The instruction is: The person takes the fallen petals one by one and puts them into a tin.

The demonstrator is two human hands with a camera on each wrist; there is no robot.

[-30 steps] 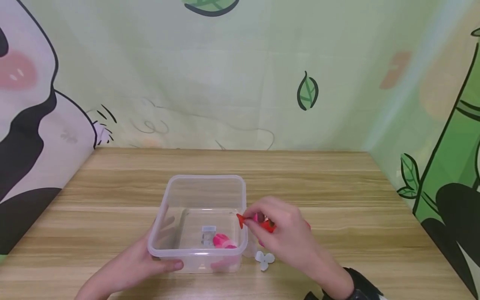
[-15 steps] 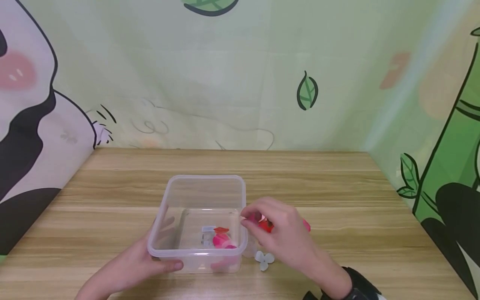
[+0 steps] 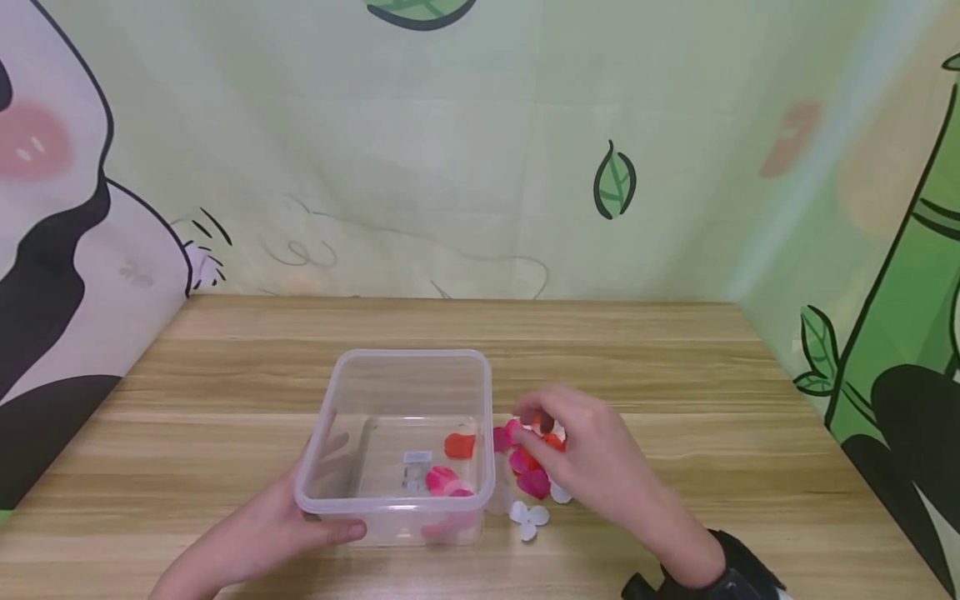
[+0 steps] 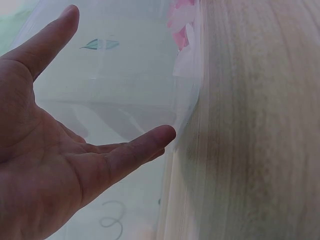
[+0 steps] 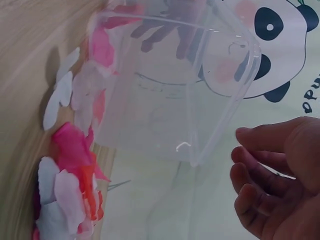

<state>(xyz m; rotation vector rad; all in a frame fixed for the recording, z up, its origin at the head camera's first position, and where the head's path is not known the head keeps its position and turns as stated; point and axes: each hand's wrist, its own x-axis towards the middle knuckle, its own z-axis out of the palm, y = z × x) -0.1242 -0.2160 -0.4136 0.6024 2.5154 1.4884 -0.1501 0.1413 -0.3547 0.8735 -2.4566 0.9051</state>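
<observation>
A clear plastic box [image 3: 408,356] holds a red-orange petal [image 3: 459,446] and some pink petals [image 3: 444,481] near its right side. My left hand [image 3: 258,529] steadies the box at its near-left corner, thumb along the front wall; in the left wrist view its fingers [image 4: 135,152] are straight and spread against the plastic. Right of the box lies a pile of pink, red and white petals [image 3: 534,482]. Over that pile hovers my right hand [image 3: 585,446], fingers loosely bent. In the right wrist view this hand [image 5: 280,185] holds nothing and is apart from the box.
A white three-lobed flower piece [image 3: 529,518] lies on the wooden table [image 3: 637,358] near the box's front right corner. Behind the table hangs a printed cloth [image 3: 450,167] with leaves and a panda.
The red-orange petal, earlier pinched in my right hand, has dropped into the box. My right hand has drawn back rightward over the pile. The left hand and box stay put.
</observation>
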